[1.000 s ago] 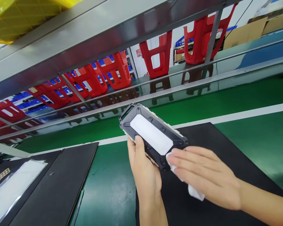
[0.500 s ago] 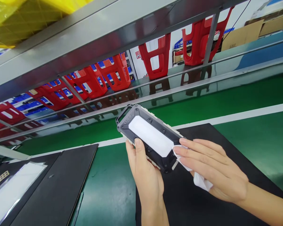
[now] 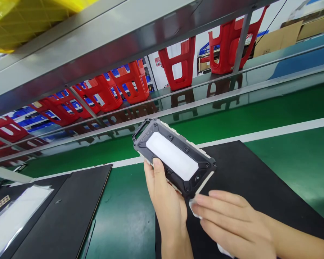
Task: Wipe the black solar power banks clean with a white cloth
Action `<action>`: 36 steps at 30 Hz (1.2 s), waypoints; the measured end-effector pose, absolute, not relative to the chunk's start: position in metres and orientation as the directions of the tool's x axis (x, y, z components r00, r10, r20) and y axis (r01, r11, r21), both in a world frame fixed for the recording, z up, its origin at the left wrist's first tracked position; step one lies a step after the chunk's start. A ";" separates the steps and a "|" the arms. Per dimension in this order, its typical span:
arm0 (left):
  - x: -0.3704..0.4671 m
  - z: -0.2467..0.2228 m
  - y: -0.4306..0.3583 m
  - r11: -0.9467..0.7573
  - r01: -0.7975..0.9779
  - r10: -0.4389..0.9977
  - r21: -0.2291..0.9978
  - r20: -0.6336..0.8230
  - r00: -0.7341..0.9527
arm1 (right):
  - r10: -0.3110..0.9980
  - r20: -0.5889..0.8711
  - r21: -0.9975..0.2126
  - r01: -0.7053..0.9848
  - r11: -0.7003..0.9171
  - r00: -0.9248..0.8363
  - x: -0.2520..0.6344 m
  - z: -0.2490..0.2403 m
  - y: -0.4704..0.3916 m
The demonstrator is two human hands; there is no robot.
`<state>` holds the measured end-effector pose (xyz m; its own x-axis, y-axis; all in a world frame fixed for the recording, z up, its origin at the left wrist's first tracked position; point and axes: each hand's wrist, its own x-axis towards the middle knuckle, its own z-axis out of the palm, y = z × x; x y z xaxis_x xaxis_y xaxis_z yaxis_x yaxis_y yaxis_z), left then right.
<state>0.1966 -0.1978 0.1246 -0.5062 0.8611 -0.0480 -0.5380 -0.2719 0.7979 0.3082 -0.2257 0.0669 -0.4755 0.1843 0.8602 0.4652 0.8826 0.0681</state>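
Pinching the device [image 3: 178, 138] by one long edge above the mat [image 3: 240, 172], the left hand [image 3: 167, 201] presumably leaves the panel [image 3: 172, 156] exposed, while the right hand [image 3: 234, 223], fingers nearly together, holds a cloth [image 3: 194, 209] beside its near corner.

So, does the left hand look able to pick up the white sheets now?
Probably not: the left hand is holding the device. If that hand were free, the way to the sheets over the board looks open.

Bright light leaves soft glare on the green bench [image 3: 124, 212]; the right hand [image 3: 232, 223] looks motion-blurred.
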 end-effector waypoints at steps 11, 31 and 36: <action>0.195 0.119 -0.203 -0.241 -0.535 0.908 0.810 -0.007 -0.419 | 0.195 0.904 0.045 0.538 0.842 -0.380 0.333 0.076 -0.210; 0.198 0.113 -0.201 -0.187 -0.452 0.913 0.872 -0.015 -0.407 | 0.140 0.925 0.070 0.521 0.850 -0.352 0.330 0.062 -0.219; 0.203 0.112 -0.202 -0.263 -0.303 0.912 0.916 0.134 -0.387 | 0.212 0.893 0.020 0.505 0.863 -0.397 0.332 0.108 -0.205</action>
<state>0.2028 -0.2016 0.1120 -0.3866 0.9124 0.1342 -0.3033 -0.2633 0.9158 0.3318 -0.2052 0.1085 -0.3968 0.2118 0.8932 0.5053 0.8627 0.0198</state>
